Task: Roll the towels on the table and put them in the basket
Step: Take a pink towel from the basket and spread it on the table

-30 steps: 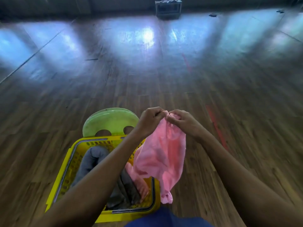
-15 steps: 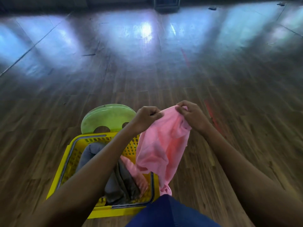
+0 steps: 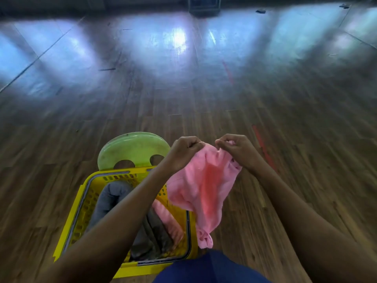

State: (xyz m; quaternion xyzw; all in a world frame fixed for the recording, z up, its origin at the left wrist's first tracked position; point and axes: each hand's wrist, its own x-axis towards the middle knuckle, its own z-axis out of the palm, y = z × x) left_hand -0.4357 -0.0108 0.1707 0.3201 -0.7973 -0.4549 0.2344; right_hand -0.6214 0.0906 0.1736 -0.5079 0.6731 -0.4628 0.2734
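Note:
A pink towel [image 3: 204, 186] hangs loose in the air between my hands, its lower end dangling over the right edge of the yellow basket [image 3: 81, 207]. My left hand [image 3: 183, 152] pinches its top edge on the left. My right hand [image 3: 236, 150] pinches the top edge on the right. Inside the basket lie a rolled grey towel [image 3: 110, 197], a darker towel [image 3: 155, 240] and a rolled pink towel [image 3: 167, 219]. My left forearm crosses over the basket and hides part of its contents.
The basket rests on a green plastic stool [image 3: 132, 150] on a wooden floor [image 3: 285, 139]. A red line [image 3: 263, 148] runs along the floor to the right. My blue-clad leg [image 3: 208, 268] shows at the bottom edge. A dark box [image 3: 204, 7] stands far back.
My hands have shifted along the towel's top edge: close together, then spread apart, now nearer again. The towel's top bunches between them.

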